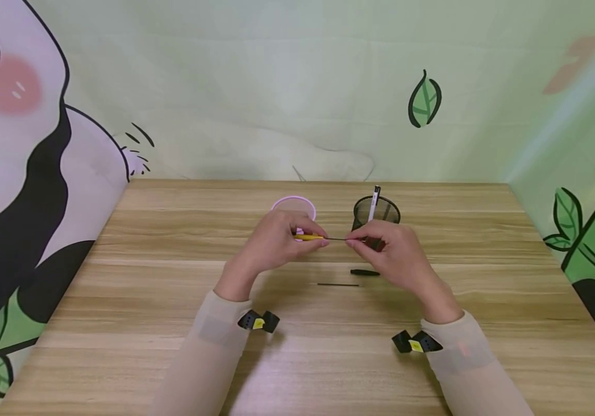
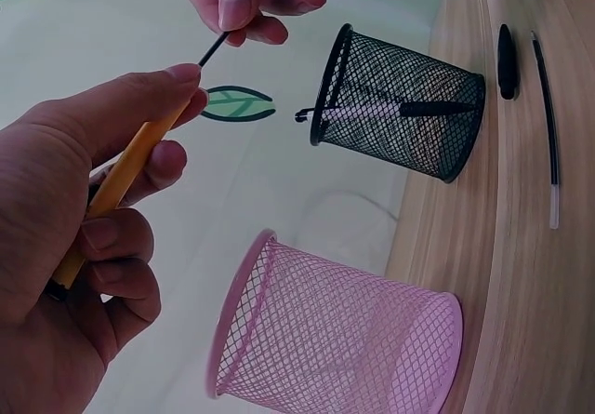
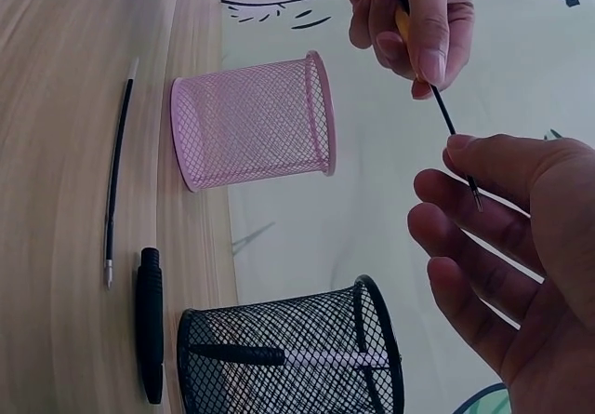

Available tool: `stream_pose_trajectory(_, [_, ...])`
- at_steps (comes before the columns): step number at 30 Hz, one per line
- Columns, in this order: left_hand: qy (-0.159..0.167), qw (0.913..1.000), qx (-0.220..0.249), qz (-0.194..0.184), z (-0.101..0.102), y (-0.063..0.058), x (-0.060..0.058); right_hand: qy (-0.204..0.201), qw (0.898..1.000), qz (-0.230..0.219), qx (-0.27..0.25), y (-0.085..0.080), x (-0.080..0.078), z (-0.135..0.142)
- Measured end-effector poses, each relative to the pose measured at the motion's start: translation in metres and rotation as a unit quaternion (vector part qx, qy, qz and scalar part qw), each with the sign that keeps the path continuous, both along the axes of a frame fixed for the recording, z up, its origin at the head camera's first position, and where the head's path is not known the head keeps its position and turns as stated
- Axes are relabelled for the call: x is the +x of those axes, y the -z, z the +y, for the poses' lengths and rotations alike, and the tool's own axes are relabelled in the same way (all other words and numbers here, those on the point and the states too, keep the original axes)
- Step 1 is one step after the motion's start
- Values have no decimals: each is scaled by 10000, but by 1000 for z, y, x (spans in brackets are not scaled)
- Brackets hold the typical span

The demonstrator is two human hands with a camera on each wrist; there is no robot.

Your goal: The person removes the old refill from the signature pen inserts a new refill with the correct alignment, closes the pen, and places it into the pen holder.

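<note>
Hands, 2: left hand (image 1: 278, 240) has thumb and forefinger closed on 1 yellow pen barrel (image 2: 133, 163), other fingers curled in; right hand (image 1: 393, 248) pinches 1 dark thin refill (image 3: 444, 109) near its metal tip between thumb and forefinger, remaining fingers loosely bent, spread. Barrel and refill end to end, above the table (image 1: 136, 323). Loose on wood: 1 second refill (image 1: 337, 284), 1 black tapered piece (image 1: 363, 272), side by side, apart. Mesh cups, 2: pink cup (image 3: 251, 121), black cup (image 2: 395, 84); 1 white-and-black pen (image 1: 373, 205) stands tilted in the black one. Head view: left hand covers much of pink cup, right hand part of black cup. Barrel–refill junction hidden by left fingertips; cannot tell insertion depth. Black cup cut off at lower edge, right wrist view.
</note>
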State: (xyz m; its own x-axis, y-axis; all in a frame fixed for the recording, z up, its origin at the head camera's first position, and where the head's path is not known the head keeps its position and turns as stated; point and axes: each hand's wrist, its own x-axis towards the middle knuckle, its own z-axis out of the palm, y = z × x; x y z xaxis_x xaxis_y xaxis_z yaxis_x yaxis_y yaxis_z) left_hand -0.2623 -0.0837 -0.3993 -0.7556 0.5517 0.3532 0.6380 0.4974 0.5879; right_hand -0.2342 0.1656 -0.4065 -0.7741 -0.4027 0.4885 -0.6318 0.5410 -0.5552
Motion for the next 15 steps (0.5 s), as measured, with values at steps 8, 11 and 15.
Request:
stream_pose_trajectory(8, [-96,9999,-32,91,-2,-1,0,33,10000,80,13,1,-2,2])
stream_pose_trajectory(11, [-85,9999,-6,89,-3,-1,0,37,9999,101,16,1,-2,3])
stream_pose_trajectory(15, [-74,9999,-1,155,-4,0,-1,46,9999,121,23,1,-2,3])
